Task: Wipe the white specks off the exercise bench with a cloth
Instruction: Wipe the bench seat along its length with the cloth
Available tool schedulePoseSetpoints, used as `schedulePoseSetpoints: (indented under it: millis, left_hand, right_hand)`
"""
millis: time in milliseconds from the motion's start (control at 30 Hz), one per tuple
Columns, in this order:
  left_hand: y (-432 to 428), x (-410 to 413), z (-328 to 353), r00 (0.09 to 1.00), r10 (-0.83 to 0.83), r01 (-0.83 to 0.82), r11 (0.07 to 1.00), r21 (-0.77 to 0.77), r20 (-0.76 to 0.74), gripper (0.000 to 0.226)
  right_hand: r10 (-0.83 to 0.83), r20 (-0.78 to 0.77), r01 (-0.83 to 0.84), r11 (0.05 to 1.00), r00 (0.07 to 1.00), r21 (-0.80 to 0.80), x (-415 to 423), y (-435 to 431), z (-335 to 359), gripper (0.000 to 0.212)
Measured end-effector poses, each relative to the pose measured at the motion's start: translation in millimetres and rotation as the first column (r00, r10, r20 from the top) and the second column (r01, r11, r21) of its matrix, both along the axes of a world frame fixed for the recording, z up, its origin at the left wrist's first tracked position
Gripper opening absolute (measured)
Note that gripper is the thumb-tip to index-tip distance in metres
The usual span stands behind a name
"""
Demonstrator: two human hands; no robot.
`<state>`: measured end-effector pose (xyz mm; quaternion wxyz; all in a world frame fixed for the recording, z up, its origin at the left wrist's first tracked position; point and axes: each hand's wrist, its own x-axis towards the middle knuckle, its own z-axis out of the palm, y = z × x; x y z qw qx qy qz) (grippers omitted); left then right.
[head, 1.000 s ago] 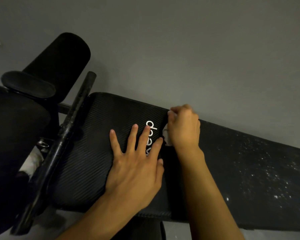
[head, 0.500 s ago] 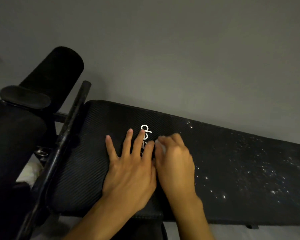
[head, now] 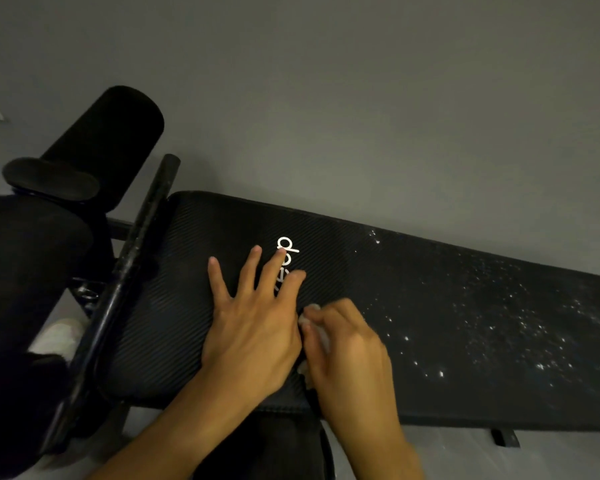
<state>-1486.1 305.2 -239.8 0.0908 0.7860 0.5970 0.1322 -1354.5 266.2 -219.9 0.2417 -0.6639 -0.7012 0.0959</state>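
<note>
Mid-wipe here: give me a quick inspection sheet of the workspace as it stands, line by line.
Surface: black exercise bench; ribbed left pad looks free of specks, right pad dusted.
Job's things: white specks scattered over the right pad; white cloth bunched where the two pads meet.
Clutter: pale object low beside the frame, unclear what.
Hands: left hand flat on the left pad, fingers spread by the white logo; right hand grips the cloth.
Cables: nothing seen.
Surroundings: plain grey surface behind the bench, black foam roller, black bar.
</note>
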Motion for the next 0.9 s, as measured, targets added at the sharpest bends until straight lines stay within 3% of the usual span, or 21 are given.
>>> schedulePoseSetpoints:
  millis: [167,300,433,600,733,900]
  left_hand:
    - [-0.9,-1.1,0.1,1.000,0.006,-0.006,1.000,-0.004,0.031,0.057]
    - [-1.1,-3.2,-0.6,0.999,-0.008,0.009,1.000,-0.009,0.041,0.053]
    - [-1.3,-2.2,-0.4,0.998,0.003,-0.002,1.000,-0.003,0.061,0.049]
    - [-4.9,-0.8,2.6,0.998,0.008,-0.009,1.000,0.018,0.061,0.046]
    - [-7.3,0.5,1.7,0.998,-0.010,0.007,0.999,0.051,0.069,0.041]
    - [-7.0,5.1,0.7,0.995,-0.045,0.036,0.994,0.106,0.089,0.037]
  right_hand:
    - [-0.071,0.061,0.067,0.996,0.996,0.066,-10.4,24.7,-1.9,0.020]
    - [0.012,0.014,-0.013,0.999,1.000,0.053,-4.7,-23.2,-5.8,0.016]
    - [-0.052,-0.035,0.054,0.998,0.998,0.038,15.8,-35.8,-9.6,0.029]
    - [-0.113,0.080,0.109,0.993,0.990,0.047,11.6,-28.0,-3.1,0.021]
    - [-0.105,0.027,0.106,0.994,0.994,0.000,23.3,-60.4,-1.8,0.020]
    - [-0.193,0.070,0.190,0.980,0.979,0.055,45.3,-15.1,-1.1,0.022]
